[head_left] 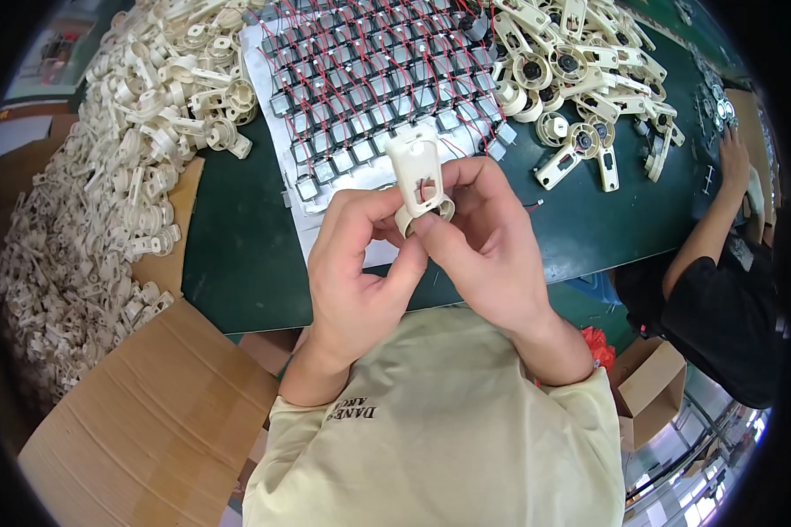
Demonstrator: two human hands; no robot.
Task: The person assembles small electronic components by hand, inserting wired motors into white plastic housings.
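Note:
Both my hands hold one cream plastic housing (416, 165) upright above the table's front edge. It has a long handle with a slot and a round ring at its lower end. My left hand (358, 263) is closed on the ring's left side. My right hand (494, 241) grips the ring from the right, its thumb pressed against the lower rim. A short red wire shows through the slot; what it joins inside is hidden. Just beyond lie rows of small grey rectangular blocks with red wires (360, 119) on a white sheet (277, 123).
Cream housings (163, 97) heap high at the left beside a cardboard flap (149, 422). More housings with dark round inserts (580, 79) lie at the far right of the green table (228, 255). A co-worker's arm (721, 193) reaches in at right; an open carton (650, 386) stands below.

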